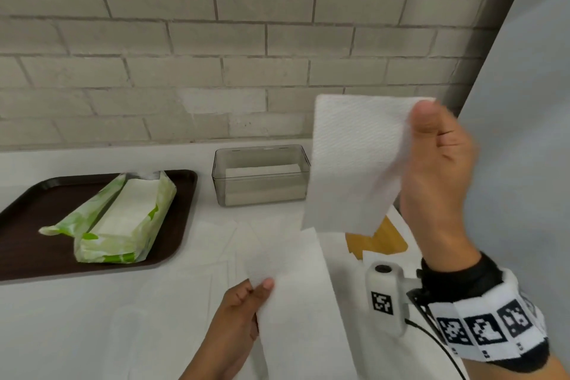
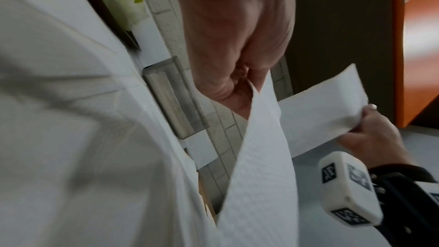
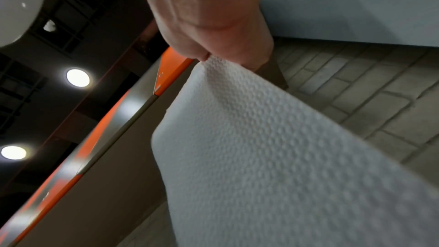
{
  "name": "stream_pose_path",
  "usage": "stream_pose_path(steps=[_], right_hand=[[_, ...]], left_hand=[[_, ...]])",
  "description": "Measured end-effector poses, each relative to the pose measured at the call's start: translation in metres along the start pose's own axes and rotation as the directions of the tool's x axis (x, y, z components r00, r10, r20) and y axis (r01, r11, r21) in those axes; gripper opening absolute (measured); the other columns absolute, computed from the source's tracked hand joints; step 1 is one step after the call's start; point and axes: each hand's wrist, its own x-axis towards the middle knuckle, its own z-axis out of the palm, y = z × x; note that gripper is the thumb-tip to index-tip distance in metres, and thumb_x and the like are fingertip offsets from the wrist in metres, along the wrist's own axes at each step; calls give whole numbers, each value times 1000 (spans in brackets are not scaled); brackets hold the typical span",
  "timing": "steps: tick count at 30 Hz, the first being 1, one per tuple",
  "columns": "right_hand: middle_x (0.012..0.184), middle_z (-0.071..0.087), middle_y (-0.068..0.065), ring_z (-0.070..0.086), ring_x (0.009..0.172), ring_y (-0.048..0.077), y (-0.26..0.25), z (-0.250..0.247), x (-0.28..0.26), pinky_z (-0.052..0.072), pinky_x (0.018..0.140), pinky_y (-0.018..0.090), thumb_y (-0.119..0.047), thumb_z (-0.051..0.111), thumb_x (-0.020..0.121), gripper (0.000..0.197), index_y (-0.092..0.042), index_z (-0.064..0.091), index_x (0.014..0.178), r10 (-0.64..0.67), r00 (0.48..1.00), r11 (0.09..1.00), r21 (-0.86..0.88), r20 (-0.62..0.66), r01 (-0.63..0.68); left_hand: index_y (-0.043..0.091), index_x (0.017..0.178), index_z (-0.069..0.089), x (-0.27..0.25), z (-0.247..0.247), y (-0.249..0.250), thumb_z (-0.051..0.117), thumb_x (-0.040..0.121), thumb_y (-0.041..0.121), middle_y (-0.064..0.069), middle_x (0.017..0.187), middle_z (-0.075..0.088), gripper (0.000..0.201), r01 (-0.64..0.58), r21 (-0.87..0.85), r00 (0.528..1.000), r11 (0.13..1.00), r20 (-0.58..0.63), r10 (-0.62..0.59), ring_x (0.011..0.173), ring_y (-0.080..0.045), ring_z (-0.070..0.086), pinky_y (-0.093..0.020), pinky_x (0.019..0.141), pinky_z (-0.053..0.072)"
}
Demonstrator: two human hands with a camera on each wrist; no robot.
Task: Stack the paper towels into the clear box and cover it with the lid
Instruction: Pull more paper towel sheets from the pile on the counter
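Left hand (image 1: 237,315) up close pinches a paper towel (image 1: 296,296) by its edge, low over the table (image 1: 77,318); farther right, right hand (image 1: 438,170) pinches a raised paper towel (image 1: 354,163) before the clear box (image 1: 260,191).

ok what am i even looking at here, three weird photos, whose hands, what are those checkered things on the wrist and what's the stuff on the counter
No machine here: a person is working with bare hands, wearing three cameras. The big picture comes from a head camera looking down; the other two come from cameras strapped to each wrist, looking along the fingers. The checkered squares are printed markers on the wristband and the wrist camera.

The right hand pinches one white paper towel held up in the air. The left hand grips a corner of another towel lower down.

On the white counter stand a clear box with some towels already inside, a dark tray holding an opened green towel pack, and more loose towels. A wooden piece, possibly the lid, is partly hidden.
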Motion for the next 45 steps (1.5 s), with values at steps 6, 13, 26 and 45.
stream_pose_path(steps=[6,13,26,45], right_hand=[[48,51,-8,46,42,4,-8,-8,1,39,42,14,-23,44,99,30,-10,59,76,334,903,930,60,271,-362],[64,36,-9,35,58,3,60,32,-75,29,55,14,-27,42,98,40,-20,36,60,472,801,866,-364,370,-342],[61,42,-9,37,55,3,71,56,-115,33,55,14,-23,46,97,28,-20,45,69,541,787,841,-221,298,-494],[75,51,-5,49,74,14,157,-42,-38,39,71,26,-12,79,72,23,-16,56,69,742,239,668,-721,626,-185]], left_hand=[[-1,103,68,3,-1,13,51,92,20,-18,100,73,29,-24,82,995,996,-93,32,92,-28,71,-39,87,53],[-1,100,68,8,11,36,53,92,31,-21,96,71,36,-109,311,977,944,-139,159,95,-35,67,-43,89,48],[9,111,65,-4,-6,19,58,88,21,-12,105,73,27,-5,295,983,956,-173,59,95,-32,69,-50,92,49],[4,116,62,-18,-39,34,54,93,19,-14,101,73,29,-30,238,936,971,-333,111,94,-35,68,-48,87,51]])
